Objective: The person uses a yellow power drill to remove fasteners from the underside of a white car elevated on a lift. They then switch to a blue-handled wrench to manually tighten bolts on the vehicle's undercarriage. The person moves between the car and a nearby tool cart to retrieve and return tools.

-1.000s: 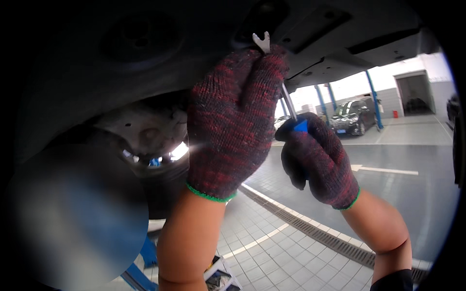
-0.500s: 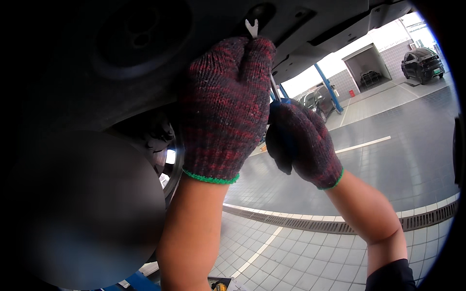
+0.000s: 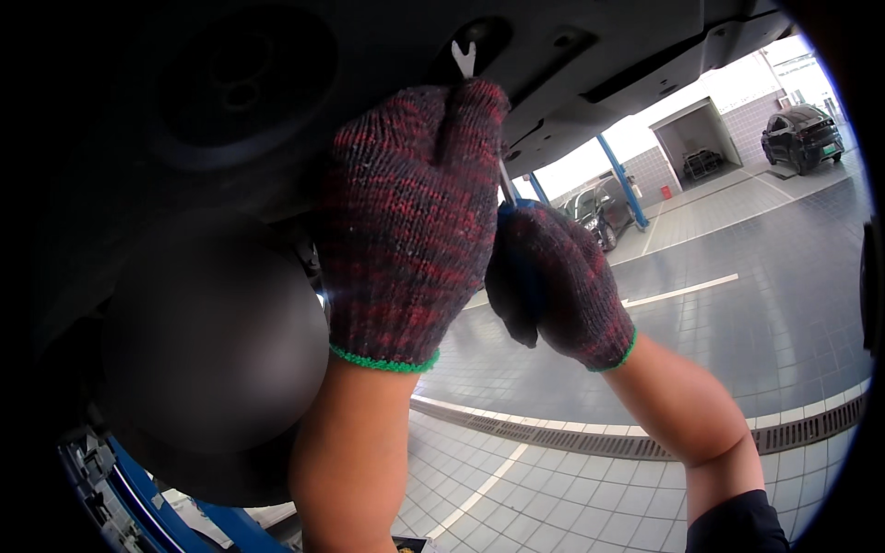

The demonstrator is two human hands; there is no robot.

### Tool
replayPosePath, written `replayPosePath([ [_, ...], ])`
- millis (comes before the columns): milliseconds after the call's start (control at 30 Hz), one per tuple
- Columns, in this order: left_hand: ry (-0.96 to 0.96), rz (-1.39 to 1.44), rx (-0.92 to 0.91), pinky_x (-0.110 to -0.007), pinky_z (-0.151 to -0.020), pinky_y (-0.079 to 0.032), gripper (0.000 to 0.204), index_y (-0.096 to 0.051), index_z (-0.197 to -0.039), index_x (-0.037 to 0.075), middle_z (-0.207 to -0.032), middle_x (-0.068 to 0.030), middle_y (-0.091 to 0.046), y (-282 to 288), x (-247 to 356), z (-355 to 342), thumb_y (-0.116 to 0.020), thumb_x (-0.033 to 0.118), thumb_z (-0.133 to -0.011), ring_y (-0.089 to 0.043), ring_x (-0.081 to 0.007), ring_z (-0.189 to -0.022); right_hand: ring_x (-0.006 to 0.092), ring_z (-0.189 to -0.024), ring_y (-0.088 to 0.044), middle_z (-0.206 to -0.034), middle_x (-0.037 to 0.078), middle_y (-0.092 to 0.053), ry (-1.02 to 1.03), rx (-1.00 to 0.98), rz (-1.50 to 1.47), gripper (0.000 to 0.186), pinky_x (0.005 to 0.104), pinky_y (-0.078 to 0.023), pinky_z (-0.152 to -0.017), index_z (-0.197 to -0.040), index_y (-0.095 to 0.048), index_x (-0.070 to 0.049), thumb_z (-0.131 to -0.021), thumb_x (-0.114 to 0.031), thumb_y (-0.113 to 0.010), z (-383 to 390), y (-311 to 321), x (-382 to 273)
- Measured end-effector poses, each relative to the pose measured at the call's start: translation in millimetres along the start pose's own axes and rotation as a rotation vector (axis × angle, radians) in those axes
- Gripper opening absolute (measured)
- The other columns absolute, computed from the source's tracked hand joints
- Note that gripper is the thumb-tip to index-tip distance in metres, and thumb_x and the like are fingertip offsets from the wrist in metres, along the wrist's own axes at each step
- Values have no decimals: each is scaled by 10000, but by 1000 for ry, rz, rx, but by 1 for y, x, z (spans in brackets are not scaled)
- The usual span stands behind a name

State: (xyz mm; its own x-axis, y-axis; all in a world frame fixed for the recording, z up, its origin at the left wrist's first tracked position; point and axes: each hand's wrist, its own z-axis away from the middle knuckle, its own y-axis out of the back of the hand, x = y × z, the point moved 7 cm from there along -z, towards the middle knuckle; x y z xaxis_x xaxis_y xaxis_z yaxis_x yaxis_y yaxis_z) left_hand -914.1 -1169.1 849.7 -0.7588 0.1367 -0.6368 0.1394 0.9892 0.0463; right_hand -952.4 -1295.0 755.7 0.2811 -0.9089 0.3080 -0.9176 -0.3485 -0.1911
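Both my hands wear dark red-and-black knit gloves with green cuffs, raised under a car's dark underbody (image 3: 544, 83). A forked pry tool (image 3: 464, 61) has its pale two-pronged tip showing above my left hand (image 3: 415, 212), beside a round recess in the underbody. That hand is closed around the shaft, hiding its middle. Lower and to the right, my right hand (image 3: 567, 281) grips the blue handle, mostly covered by the glove. A short piece of metal shaft shows between the hands, in line with the tip. Whether the prongs touch the underbody I cannot tell.
A dark rounded shape (image 3: 217, 332) fills the left side, close and blurred. Blue lift parts (image 3: 138, 488) stand at lower left. Beyond are a tiled floor with a drain grate (image 3: 553, 440), a blue post (image 3: 622, 180) and parked cars (image 3: 800, 134).
Hands and tool have shifted slightly left and down in the picture, as has the underbody recess. The grip of both hands looks the same. More blue lift parts show at lower left.
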Motion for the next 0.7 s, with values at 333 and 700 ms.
replayPosePath([
  [333, -392, -459, 58, -339, -662, -544, 172, -735, -1090, 52, -887, -126, -710, 6, 16, 0, -659, 85, -940, -686, -257, -733, 318, -880, -691, -1019, 201, -668, 294, 67, 120, 573, 369, -564, -646, -1224, -570, -12, -690, 155, -696, -17, -27, 7],
  [700, 382, 477, -146, -325, -716, -532, 200, -752, -985, 17, -830, -123, -729, 7, -20, -5, -663, 196, -969, -698, -239, -770, 245, -919, -678, -1146, 128, -660, -1050, 168, -1649, 609, 375, -569, -743, -1340, -546, -151, -929, -595, -613, -1, -104, 21],
])
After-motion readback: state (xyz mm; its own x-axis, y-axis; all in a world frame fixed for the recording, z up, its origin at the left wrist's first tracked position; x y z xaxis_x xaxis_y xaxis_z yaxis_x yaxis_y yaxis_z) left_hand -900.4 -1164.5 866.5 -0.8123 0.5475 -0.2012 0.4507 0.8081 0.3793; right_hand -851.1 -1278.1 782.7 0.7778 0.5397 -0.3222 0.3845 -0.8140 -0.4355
